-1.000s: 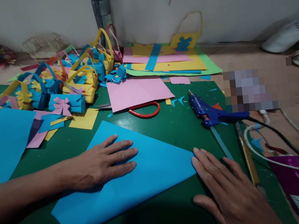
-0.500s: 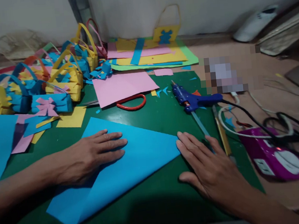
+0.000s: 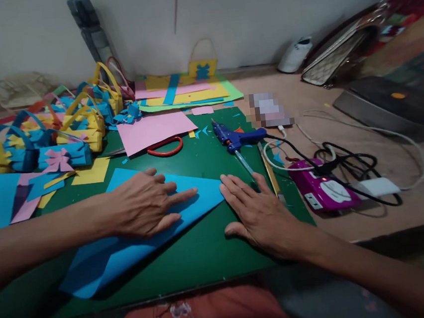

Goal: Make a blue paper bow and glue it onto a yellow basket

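Observation:
A blue paper sheet (image 3: 123, 267), folded over to a point at its right end, lies on the green cutting mat (image 3: 192, 261). My left hand (image 3: 146, 203) rests palm down on its middle, index finger stretched along the fold and the other fingers partly bent. At the pointed right corner, my right hand (image 3: 256, 212) lies flat with its fingertips on the tip and its thumb apart on the mat. Just beyond the right fingers is a blue glue gun (image 3: 238, 137) with a clear glue stick in it. Scissors (image 3: 168, 153) with red handles lie partly under a pink sheet (image 3: 157, 130).
Small paper baskets (image 3: 65, 155) crowd the left side. Stacked coloured sheets (image 3: 223, 85) lie at the back by the wall. A yellow cutter (image 3: 269, 168) lies right of the glue gun. Further right are a purple power strip (image 3: 325, 188), cables and a blurred-out device (image 3: 269, 109).
My left hand has slid right along the paper, its index finger now extended and the others bending. My right hand stays at the tip. The view has turned right and shows more table.

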Motion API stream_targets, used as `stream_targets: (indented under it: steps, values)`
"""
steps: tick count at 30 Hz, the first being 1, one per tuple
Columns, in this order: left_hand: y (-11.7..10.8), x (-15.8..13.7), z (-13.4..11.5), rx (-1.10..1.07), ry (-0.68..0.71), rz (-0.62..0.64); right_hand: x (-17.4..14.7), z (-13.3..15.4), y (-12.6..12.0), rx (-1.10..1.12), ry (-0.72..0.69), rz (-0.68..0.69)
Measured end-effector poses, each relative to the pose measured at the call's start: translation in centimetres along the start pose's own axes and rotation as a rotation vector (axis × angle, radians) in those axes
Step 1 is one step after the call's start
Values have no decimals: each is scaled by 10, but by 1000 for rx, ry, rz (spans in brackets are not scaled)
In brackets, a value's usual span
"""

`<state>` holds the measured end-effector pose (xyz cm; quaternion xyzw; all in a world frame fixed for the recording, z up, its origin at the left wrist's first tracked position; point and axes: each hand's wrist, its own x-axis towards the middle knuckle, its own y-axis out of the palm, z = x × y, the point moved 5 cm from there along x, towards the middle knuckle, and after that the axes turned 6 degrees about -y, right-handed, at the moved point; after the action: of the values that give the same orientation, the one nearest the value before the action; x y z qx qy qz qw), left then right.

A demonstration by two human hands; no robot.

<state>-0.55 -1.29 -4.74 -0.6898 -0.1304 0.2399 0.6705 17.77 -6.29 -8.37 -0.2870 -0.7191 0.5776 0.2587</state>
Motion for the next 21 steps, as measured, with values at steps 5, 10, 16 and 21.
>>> stream_targets:
  steps: [5,10,16,21]
  values:
    - [4,23,-9,39,52,33,0,-1,2,19,3,20]
    - [8,30,-6,109,55,97,2,-1,0,50,-3,29]
    - [9,34,-4,152,75,134,9,19,-9,79,-82,40]
    - [11,33,-3,172,46,159,18,38,-19,103,-149,59]
